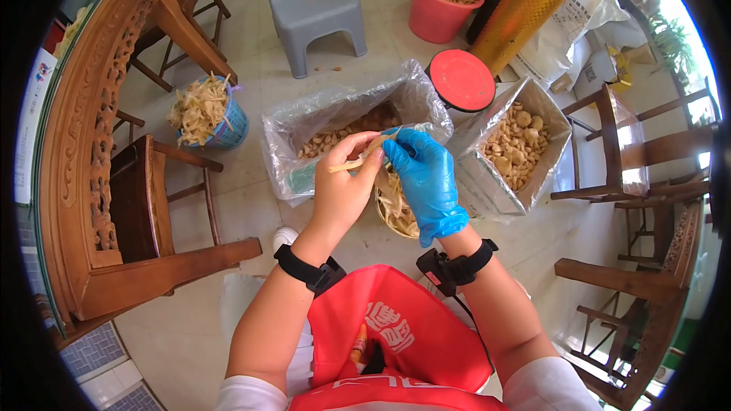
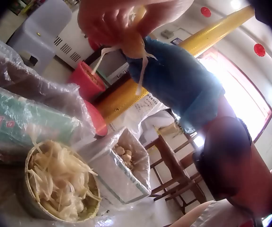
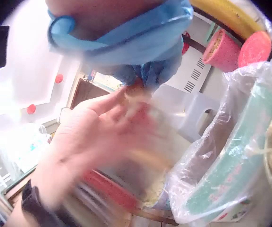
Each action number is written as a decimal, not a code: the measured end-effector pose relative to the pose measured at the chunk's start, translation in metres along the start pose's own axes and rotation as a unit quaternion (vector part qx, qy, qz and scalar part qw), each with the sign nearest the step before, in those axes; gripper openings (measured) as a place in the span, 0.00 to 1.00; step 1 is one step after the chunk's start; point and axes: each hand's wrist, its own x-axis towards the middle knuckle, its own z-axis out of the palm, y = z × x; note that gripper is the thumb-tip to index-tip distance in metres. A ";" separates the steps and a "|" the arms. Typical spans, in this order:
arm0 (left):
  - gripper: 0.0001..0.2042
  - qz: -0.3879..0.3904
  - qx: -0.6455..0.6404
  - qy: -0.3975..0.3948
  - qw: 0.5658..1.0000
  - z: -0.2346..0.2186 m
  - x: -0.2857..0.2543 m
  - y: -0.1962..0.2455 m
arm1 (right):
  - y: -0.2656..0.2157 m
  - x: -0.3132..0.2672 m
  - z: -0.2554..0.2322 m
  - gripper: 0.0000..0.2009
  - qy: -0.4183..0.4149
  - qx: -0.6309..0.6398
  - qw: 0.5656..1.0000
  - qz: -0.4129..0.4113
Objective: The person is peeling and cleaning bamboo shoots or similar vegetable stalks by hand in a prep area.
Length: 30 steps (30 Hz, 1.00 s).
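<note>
In the head view my bare left hand [image 1: 343, 186] and blue-gloved right hand [image 1: 426, 179] meet over the containers, fingertips together. Between them they pinch a pale, stringy plant piece [image 1: 346, 166], whose thin end sticks out past the left hand. From the left wrist view, loose strips dangle from this piece [image 2: 133, 47]. Fingers hide part of it, and the left hand [image 3: 103, 127] is blurred in the right wrist view. Below the hands stands a round tub [image 2: 27, 172] heaped with thin whitish peelings [image 2: 62, 177].
A plastic-lined box [image 1: 285, 133] with pale pieces lies ahead; another lined box [image 1: 472, 175] of chunky pieces stands right. Around them are a blue basket [image 1: 234, 125] of peelings, a red lid [image 1: 461, 80], a pink bucket [image 1: 430, 15], a grey chair [image 1: 316, 11] and wooden chairs [image 1: 152, 198].
</note>
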 end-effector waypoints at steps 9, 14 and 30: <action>0.13 -0.066 -0.113 0.007 0.991 0.003 -0.002 0.003 | -0.010 -0.004 -0.004 0.09 -0.020 -0.090 0.994 -0.053; 0.13 -0.103 -0.140 0.031 0.984 0.003 -0.005 0.013 | -0.017 -0.012 0.002 0.09 0.027 -0.127 0.985 -0.118; 0.10 -0.155 -0.261 0.029 0.952 0.000 -0.003 0.017 | -0.011 -0.014 0.009 0.06 0.082 -0.140 0.955 -0.249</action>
